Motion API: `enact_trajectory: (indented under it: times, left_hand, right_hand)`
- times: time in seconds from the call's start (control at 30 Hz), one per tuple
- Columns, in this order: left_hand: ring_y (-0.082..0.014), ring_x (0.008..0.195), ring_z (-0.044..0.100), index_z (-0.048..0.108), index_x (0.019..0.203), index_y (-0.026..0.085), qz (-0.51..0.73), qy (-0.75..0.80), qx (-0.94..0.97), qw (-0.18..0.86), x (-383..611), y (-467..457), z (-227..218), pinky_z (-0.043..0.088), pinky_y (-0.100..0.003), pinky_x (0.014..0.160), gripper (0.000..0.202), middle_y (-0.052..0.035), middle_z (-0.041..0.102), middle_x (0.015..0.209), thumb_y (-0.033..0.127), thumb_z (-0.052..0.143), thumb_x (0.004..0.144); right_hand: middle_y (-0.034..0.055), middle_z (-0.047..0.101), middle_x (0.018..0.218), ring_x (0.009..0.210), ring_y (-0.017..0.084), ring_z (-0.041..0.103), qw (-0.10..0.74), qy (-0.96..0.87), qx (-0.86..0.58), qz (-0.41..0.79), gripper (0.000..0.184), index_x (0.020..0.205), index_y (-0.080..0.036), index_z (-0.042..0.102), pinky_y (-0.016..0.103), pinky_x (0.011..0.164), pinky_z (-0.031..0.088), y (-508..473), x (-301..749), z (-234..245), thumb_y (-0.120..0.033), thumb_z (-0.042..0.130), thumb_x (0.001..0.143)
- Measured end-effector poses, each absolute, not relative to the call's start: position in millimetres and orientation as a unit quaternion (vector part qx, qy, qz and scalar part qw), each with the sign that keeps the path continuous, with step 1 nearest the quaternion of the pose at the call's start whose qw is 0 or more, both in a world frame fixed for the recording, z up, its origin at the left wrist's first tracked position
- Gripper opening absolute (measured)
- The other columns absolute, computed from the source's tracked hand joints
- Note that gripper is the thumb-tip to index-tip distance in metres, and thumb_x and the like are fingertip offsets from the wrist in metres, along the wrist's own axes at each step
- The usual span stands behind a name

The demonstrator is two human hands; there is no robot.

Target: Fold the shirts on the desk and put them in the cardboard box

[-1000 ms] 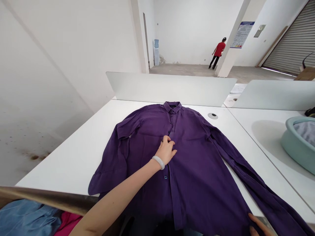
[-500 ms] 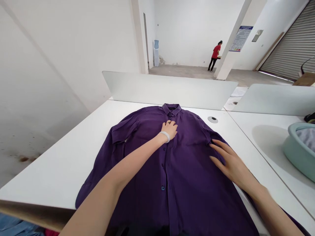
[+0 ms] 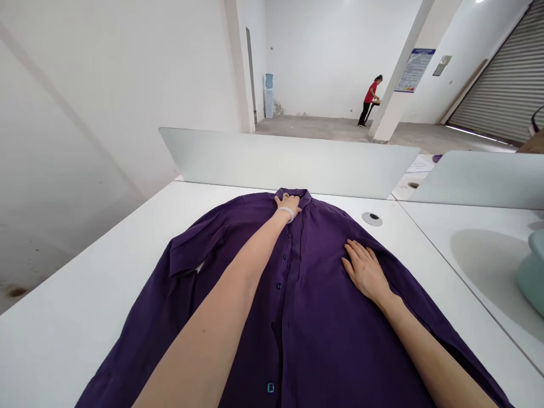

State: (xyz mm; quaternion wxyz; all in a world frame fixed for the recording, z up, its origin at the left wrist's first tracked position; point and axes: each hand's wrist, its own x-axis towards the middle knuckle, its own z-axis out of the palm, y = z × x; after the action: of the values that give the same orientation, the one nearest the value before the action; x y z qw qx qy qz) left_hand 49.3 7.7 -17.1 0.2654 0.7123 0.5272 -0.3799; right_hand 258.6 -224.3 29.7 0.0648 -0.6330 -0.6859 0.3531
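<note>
- Currently, a purple shirt point(image 3: 340, 351) lies spread, buttons up, on a white table point(image 3: 63, 340).
- Left hand point(image 3: 288, 204) sits curled at the collar point(image 3: 300, 195); whether it pinches cloth, I cannot tell.
- Right hand point(image 3: 365, 271) lies released, palm down on the shirt.

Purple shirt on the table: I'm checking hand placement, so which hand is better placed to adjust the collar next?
Probably the left hand: it already rests on the purple shirt right by the collar. The right hand lies flat on the shirt further down, farther from the collar.
</note>
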Motion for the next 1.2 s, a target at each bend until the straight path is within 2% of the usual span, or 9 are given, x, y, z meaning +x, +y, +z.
enact_trajectory:
  times: [0.17, 0.33, 0.47, 0.67, 0.83, 0.97, 1.03, 1.13, 1.2]
  left_hand:
    - [-0.0325, 0.129, 0.035, 0.059, 0.114, 0.023, -0.371, 0.524, 0.724, 0.253, 41, 14, -27, 0.014, -0.064, 0.104, 0.026, -0.0099, 0.058, 0.124, 0.02, 0.051, 0.089]
    - [-0.0291, 0.126, 0.034, 0.051, 0.127, 0.022, -0.313, 0.527, 0.752, 0.241, 28, 8, -20, 0.026, -0.049, 0.104, 0.035, -0.0097, 0.048, 0.134, 0.031, 0.04, 0.095]
    - [-0.026, 0.123, 0.035, 0.056, 0.123, 0.022, -0.3, 0.51, 0.765, 0.254, 8, 14, -8, 0.032, -0.041, 0.1, 0.039, -0.0077, 0.05, 0.132, 0.013, 0.035, 0.091]
    - [-0.0259, 0.132, 0.025, 0.057, 0.121, 0.027, -0.336, 0.439, 0.785, 0.279, -6, 25, 0, 0.022, -0.044, 0.106, 0.044, -0.0002, 0.045, 0.141, 0.007, 0.04, 0.085]
    - [-0.0282, 0.125, 0.032, 0.064, 0.105, 0.025, -0.351, 0.418, 0.801, 0.247, 1, 33, 0, 0.014, -0.053, 0.106, 0.031, -0.0054, 0.061, 0.117, 0.011, 0.047, 0.084]
    - [-0.0278, 0.114, 0.039, 0.07, 0.094, 0.024, -0.328, 0.412, 0.809, 0.261, 0, 54, 4, 0.026, -0.045, 0.099, 0.025, -0.0069, 0.063, 0.108, 0.015, 0.05, 0.082]
    - [-0.0266, 0.108, 0.043, 0.071, 0.091, 0.022, -0.314, 0.417, 0.807, 0.274, -1, 67, 7, 0.031, -0.041, 0.095, 0.025, -0.0075, 0.064, 0.104, 0.014, 0.051, 0.079]
    - [-0.0251, 0.104, 0.048, 0.072, 0.09, 0.019, -0.292, 0.435, 0.807, 0.272, -1, 84, 12, 0.034, -0.037, 0.094, 0.026, -0.0083, 0.066, 0.102, 0.013, 0.051, 0.076]
    - [-0.0243, 0.103, 0.05, 0.071, 0.092, 0.019, -0.291, 0.447, 0.802, 0.268, 2, 91, 14, 0.035, -0.037, 0.095, 0.028, -0.008, 0.066, 0.102, 0.013, 0.05, 0.075]
  right_hand:
    - [0.0149, 0.05, 0.138, 0.13, 0.028, 0.042, 0.053, -0.69, -0.629, 0.354, 0.047, 0.132, -0.01, 0.05, 0.049, 0.106, 0.034, -221, 257, 33, -0.034, 0.028, 0.097]
    - [0.0149, 0.049, 0.139, 0.13, 0.028, 0.042, 0.052, -0.687, -0.631, 0.357, 0.047, 0.132, -0.01, 0.05, 0.049, 0.107, 0.033, -222, 257, 32, -0.034, 0.029, 0.097]
    - [0.0146, 0.05, 0.138, 0.129, 0.028, 0.043, 0.062, -0.689, -0.631, 0.35, 0.046, 0.13, -0.011, 0.051, 0.05, 0.106, 0.034, -223, 257, 32, -0.034, 0.03, 0.096]
    - [0.0143, 0.054, 0.133, 0.125, 0.028, 0.048, 0.085, -0.689, -0.626, 0.356, 0.041, 0.124, -0.011, 0.055, 0.05, 0.106, 0.035, -223, 258, 32, -0.031, 0.033, 0.096]
    - [0.0119, 0.064, 0.118, 0.116, 0.027, 0.055, 0.17, -0.624, -0.639, 0.417, 0.034, 0.112, -0.015, 0.063, 0.05, 0.104, 0.038, -212, 254, 54, -0.031, 0.039, 0.093]
    - [0.0091, 0.066, 0.112, 0.105, 0.022, 0.062, 0.269, -0.46, -0.61, 0.586, 0.031, 0.109, -0.02, 0.063, 0.041, 0.095, 0.049, -193, 212, 84, -0.036, 0.046, 0.09]
    - [0.0106, 0.061, 0.122, 0.112, 0.022, 0.059, 0.293, -0.372, -0.566, 0.675, 0.04, 0.121, -0.02, 0.056, 0.04, 0.097, 0.049, -181, 179, 96, -0.04, 0.05, 0.087]
    - [0.0157, 0.04, 0.145, 0.128, 0.024, 0.046, 0.303, -0.214, -0.544, 0.753, 0.073, 0.143, -0.018, 0.031, 0.04, 0.101, 0.046, -163, 132, 112, -0.04, 0.061, 0.079]
    - [0.0152, 0.028, 0.151, 0.127, 0.024, 0.047, 0.307, -0.097, -0.544, 0.775, 0.094, 0.148, -0.021, 0.017, 0.039, 0.098, 0.048, -155, 113, 124, -0.036, 0.069, 0.072]
